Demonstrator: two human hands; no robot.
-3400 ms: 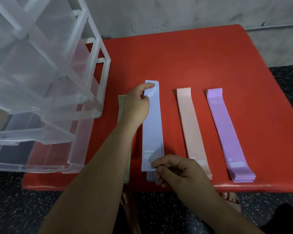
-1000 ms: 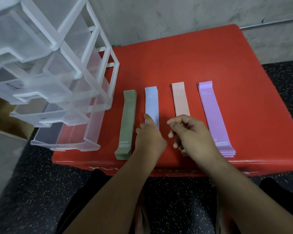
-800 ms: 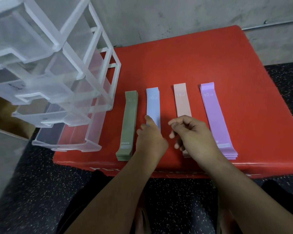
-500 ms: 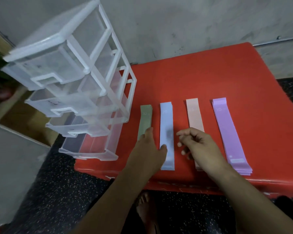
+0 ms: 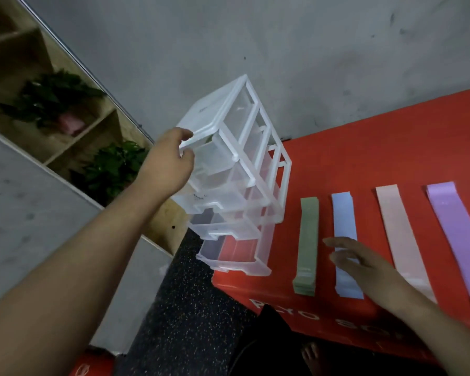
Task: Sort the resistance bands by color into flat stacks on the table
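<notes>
Flat purple resistance-band stack (image 5: pixel 456 240): near end cut off by the right edge. Red table (image 5: pixel 391 164): far right part out of frame. Right hand (image 5: pixel 364 267): blurred, fingers (image 5: pixel 334 242) smeared, covering part of the flat light-blue band stack (image 5: pixel 343 221) and the near end of the flat pink band stack (image 5: pixel 399 234). Left hand (image 5: pixel 168 164): fingertips tucked behind the top drawer front of the clear plastic drawer unit (image 5: pixel 236 180), grip unclear. White lettering (image 5: pixel 323 317) on the table's front: partly hidden, unreadable. Drawer contents: too hazy to tell.
</notes>
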